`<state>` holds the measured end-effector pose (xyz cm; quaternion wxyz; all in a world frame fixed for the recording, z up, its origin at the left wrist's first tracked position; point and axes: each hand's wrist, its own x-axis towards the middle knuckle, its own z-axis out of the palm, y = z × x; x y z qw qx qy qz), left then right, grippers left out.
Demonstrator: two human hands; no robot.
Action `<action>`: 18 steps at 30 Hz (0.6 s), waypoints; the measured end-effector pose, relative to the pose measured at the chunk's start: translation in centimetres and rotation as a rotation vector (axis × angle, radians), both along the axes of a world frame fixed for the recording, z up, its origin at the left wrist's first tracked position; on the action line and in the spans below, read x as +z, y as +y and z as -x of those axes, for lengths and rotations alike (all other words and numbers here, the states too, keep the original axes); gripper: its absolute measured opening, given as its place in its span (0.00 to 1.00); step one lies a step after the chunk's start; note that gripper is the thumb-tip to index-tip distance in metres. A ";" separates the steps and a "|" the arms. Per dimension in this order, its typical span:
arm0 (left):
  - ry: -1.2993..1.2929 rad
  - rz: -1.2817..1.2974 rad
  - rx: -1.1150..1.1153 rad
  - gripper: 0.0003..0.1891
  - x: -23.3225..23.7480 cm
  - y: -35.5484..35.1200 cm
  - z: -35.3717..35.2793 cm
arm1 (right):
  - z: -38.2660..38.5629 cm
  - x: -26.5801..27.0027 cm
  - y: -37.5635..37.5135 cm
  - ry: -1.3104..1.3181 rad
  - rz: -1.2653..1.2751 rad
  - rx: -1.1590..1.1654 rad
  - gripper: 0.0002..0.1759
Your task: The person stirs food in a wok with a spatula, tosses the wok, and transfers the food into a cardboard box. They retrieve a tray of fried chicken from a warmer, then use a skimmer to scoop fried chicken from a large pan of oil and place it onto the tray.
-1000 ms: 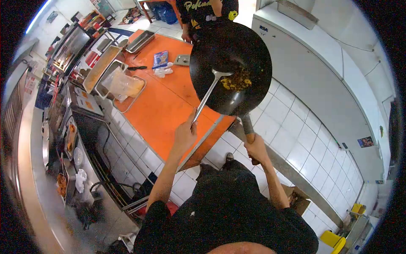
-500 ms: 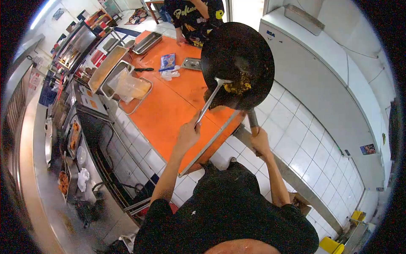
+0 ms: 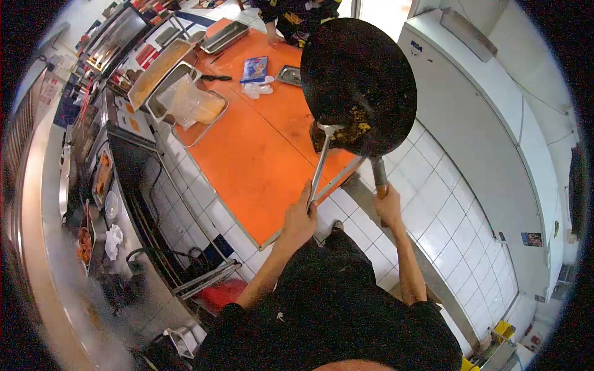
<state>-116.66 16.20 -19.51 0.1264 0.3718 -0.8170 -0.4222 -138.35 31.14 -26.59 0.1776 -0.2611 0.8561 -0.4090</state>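
My right hand (image 3: 387,205) is closed round the handle of a large black wok (image 3: 365,74), which is held up and tilted so its inside faces me. Bits of yellow and brown food (image 3: 354,131) lie low in the wok. In my left hand (image 3: 301,216) is a metal spatula (image 3: 322,154), its flat head resting inside the wok at the left of the food. The wok hangs over the near right corner of an orange table (image 3: 247,173), hiding part of it.
On the table are a blue packet (image 3: 254,69), a black-handled knife (image 3: 216,78), a metal lid (image 3: 289,75) and trays with a plastic bag (image 3: 195,105). A person (image 3: 297,21) stands beyond. A white chest freezer (image 3: 476,123) is at right; a steel counter (image 3: 142,303) at left.
My left hand has moved right and down, and the spatula stands more upright. The wok appears slightly further right, and the whole view has shifted a little.
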 end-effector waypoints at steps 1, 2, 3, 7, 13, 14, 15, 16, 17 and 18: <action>-0.048 -0.003 0.004 0.27 0.1 0.3 0.0 | 0.0 -0.1 -0.2 -0.025 0.005 -0.012 0.13; -0.055 -0.014 0.001 0.27 0.0 0.9 -0.2 | -0.1 -0.3 0.1 -0.054 0.005 -0.031 0.13; -0.038 -0.042 0.016 0.27 0.0 1.0 -0.1 | 0.0 -0.5 -0.1 -0.056 0.008 -0.036 0.13; -0.084 -0.126 0.066 0.26 1.2 2.2 -0.5 | 0.6 -0.2 -0.1 0.015 0.008 -0.001 0.13; 0.214 0.069 0.054 0.27 -0.2 1.5 -1.9 | 0.4 -0.3 -0.5 0.057 -0.029 0.000 0.15; 0.220 0.066 0.048 0.27 -0.3 1.2 -1.6 | 0.4 -0.4 -0.5 0.056 -0.024 0.015 0.15; 0.220 0.053 0.041 0.26 0.3 0.5 -0.8 | 0.5 -0.7 -0.5 0.052 -0.020 0.034 0.15; 0.217 0.039 0.036 0.26 0.8 -0.1 -0.1 | 0.7 -1.2 -0.5 0.104 -0.033 0.045 0.15; 0.217 0.037 0.037 0.26 1.2 -0.6 0.7 | 0.7 -1.6 -0.5 0.104 -0.035 0.045 0.15; 0.140 -0.018 0.029 0.26 1.6 -1.1 1.7 | 0.7 -1.6 -0.5 0.119 -0.012 0.047 0.15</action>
